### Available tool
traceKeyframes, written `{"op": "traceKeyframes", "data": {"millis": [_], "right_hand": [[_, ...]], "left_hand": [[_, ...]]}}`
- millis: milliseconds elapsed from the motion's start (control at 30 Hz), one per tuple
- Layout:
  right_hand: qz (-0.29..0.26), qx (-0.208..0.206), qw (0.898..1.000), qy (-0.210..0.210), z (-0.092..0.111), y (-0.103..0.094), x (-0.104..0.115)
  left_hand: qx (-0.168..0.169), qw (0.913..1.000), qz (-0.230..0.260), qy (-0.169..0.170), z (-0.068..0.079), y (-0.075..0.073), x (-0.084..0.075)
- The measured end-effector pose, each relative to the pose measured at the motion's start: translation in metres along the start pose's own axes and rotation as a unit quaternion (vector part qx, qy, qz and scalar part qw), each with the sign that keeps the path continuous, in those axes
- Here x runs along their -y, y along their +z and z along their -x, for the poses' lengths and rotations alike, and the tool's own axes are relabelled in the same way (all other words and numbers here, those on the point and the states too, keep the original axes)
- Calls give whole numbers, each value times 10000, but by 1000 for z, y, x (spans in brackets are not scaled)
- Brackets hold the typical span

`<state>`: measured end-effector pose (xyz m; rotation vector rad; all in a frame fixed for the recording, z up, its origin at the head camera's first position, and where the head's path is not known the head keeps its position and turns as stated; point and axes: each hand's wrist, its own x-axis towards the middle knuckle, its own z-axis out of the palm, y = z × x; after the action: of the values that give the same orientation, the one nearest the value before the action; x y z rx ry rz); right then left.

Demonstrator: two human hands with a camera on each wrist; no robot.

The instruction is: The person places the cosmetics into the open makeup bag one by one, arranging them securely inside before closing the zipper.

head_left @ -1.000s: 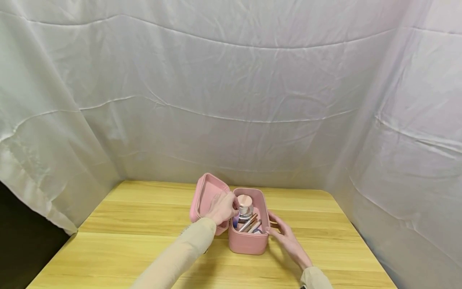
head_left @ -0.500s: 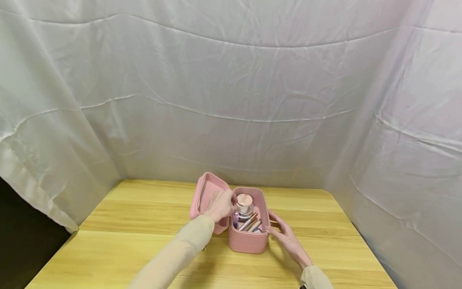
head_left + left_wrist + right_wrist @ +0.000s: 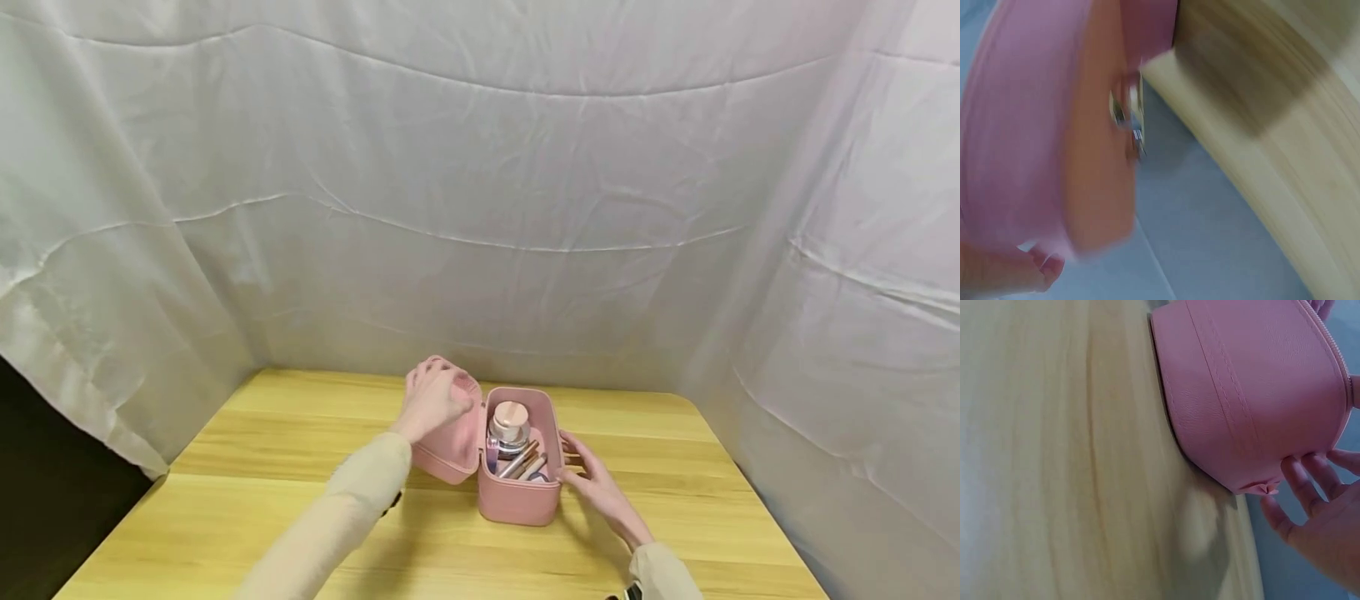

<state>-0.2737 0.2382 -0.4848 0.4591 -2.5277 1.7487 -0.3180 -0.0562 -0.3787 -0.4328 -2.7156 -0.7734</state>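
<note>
A pink cosmetic case [image 3: 519,505] stands open on the table, its hinged lid [image 3: 450,454] tilted up on the left. My left hand [image 3: 433,402] grips the lid's upper edge, fingers over the far side and thumb toward the inside. The left wrist view shows the lid's outside [image 3: 1029,125] blurred, with a metal fitting [image 3: 1129,115]. Inside the case sit a round jar with a pale pink top [image 3: 512,416], several slim makeup tubes [image 3: 521,460] and a purple-blue item [image 3: 492,454]. My right hand [image 3: 597,492] steadies the case's right side, fingers extended and fingertips touching it.
The wooden table [image 3: 285,492] carries the case near its back edge. Pale grey cloth [image 3: 480,208] hangs behind and at both sides. A dark area [image 3: 52,492] shows beyond the table at the left.
My left hand has moved from above the case's left rim to the upper edge of the lid, and the lid has tilted up slightly. My right hand stays at the case's side.
</note>
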Motion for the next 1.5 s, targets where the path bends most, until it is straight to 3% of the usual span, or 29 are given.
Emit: {"op": "traceKeyframes", "data": {"millis": [100, 200, 333, 500, 667, 833, 933, 1333, 1500], "right_hand": [[63, 2, 10000, -19, -2, -1, 2], [75, 29, 9999, -80, -3, -2, 5], [69, -11, 10000, -15, -4, -3, 6], [-157, -136, 9997, 151, -8, -1, 7], [-593, -231, 9978, 183, -14, 2, 6], [-741, -259, 9966, 245, -18, 2, 3], [-848, -167, 9959, 272, -20, 1, 1], [-1267, 218, 9908, 416, -23, -2, 3], [-1345, 254, 9900, 348, -23, 0, 5]], "left_hand": [[35, 9974, 538, -477, 2, -13, 16], [229, 9894, 1160, -843, 6, -21, 36], [750, 9694, 1946, -1292, 12, -27, 58], [1341, 9329, 2874, -1707, 22, -27, 72], [1670, 9025, 3593, -1689, 28, -24, 79], [1988, 8765, 4087, -1585, 32, -24, 87], [2146, 8654, 4274, -1499, 33, -24, 91], [2199, 8330, 4907, -1302, 38, -23, 98], [2076, 8273, 5054, -1307, 40, -23, 100]]}}
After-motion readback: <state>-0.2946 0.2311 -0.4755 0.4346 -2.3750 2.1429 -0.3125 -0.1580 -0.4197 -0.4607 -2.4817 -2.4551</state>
